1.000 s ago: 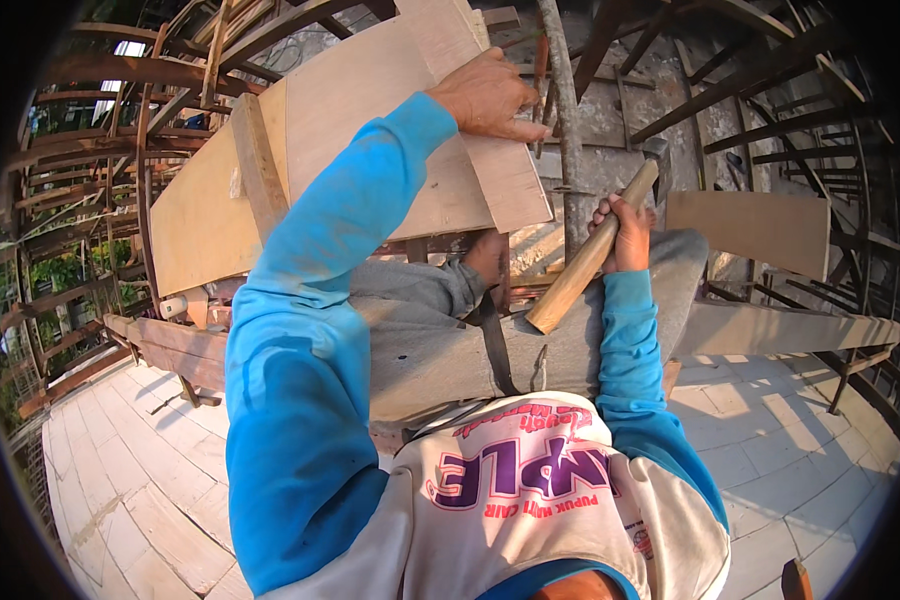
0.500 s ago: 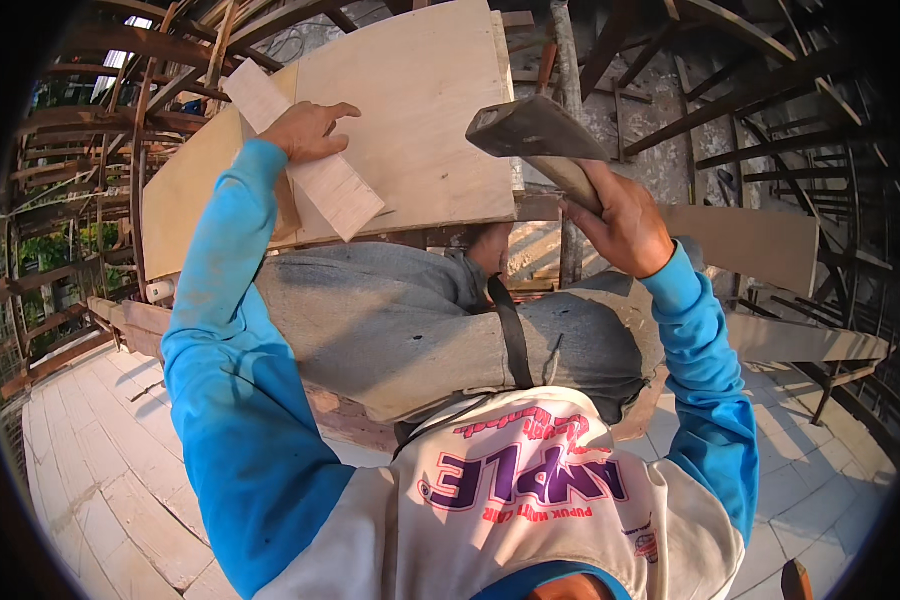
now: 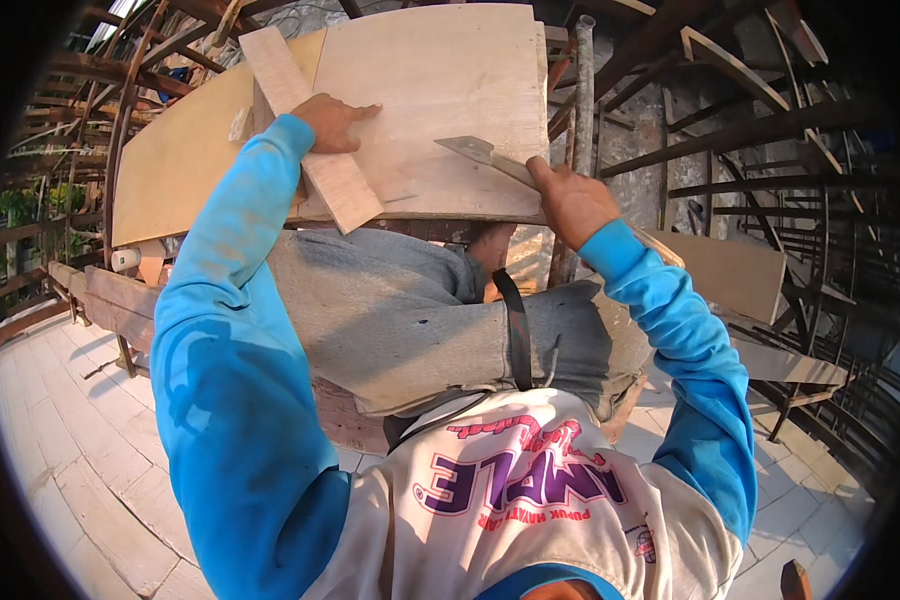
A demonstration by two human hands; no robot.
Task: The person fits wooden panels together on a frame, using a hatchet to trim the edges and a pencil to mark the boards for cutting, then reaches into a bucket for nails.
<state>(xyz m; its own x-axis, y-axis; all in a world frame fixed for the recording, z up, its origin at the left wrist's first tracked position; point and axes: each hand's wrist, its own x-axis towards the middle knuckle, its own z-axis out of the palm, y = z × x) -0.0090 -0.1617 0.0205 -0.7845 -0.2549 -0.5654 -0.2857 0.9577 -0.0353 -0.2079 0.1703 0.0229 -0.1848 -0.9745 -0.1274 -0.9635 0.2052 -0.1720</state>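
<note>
Over on the left, the left hand [image 3: 332, 122] is pressing flat and open-fingered on the narrow wooden batten [image 3: 310, 125], pinning it slantwise across the pale plywood panel [image 3: 440, 90]; half a second ago it was sitting nearer the batten's upper end. Moving right, the right hand [image 3: 570, 198] is closing around a wooden-handled blade tool [image 3: 490, 155], whose grey metal edge is now lying low against the panel's lower right area, where earlier it was raised higher. Below, the person's grey-trousered knees [image 3: 400, 310] are sitting under the panel.
</note>
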